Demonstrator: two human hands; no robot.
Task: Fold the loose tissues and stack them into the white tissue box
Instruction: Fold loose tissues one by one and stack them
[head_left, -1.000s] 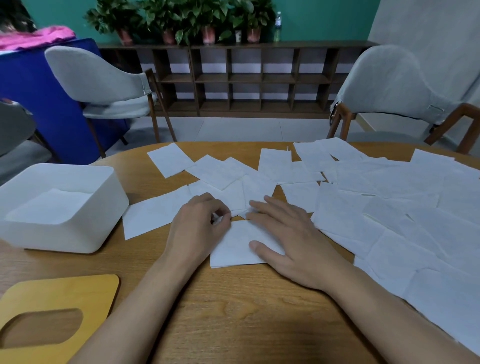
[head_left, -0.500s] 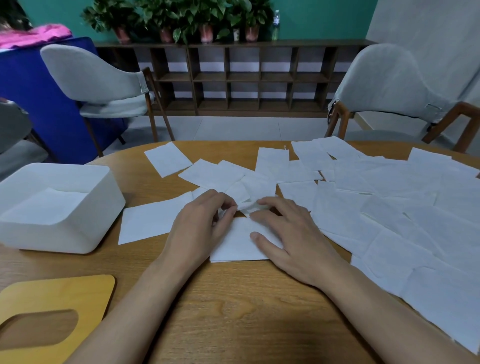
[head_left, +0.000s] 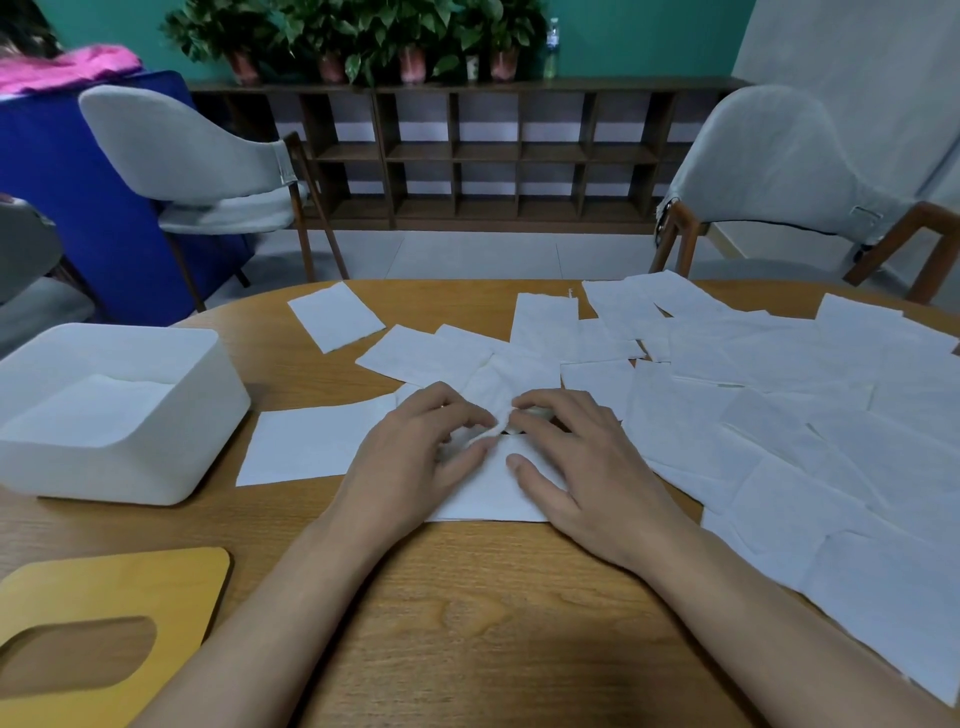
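Pinching the tissue (head_left: 488, 499) at its raised far edge, the left hand (head_left: 415, 457) and right hand (head_left: 587, 467) each hold it in a narrow grip, probably to fold it nearward. It lies on the table (head_left: 467, 597), right of the box (head_left: 130, 467) — within easy reach for stacking.

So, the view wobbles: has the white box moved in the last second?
No. The white box keeps its place against the yellow lid; both drift together, so only the camera shifted.

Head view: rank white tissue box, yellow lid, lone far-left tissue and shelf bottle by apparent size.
Largest: white tissue box and yellow lid, alike; lid nearer and cropped, so unranked.
Then: lone tissue.
Smallest: bottle, also farthest.
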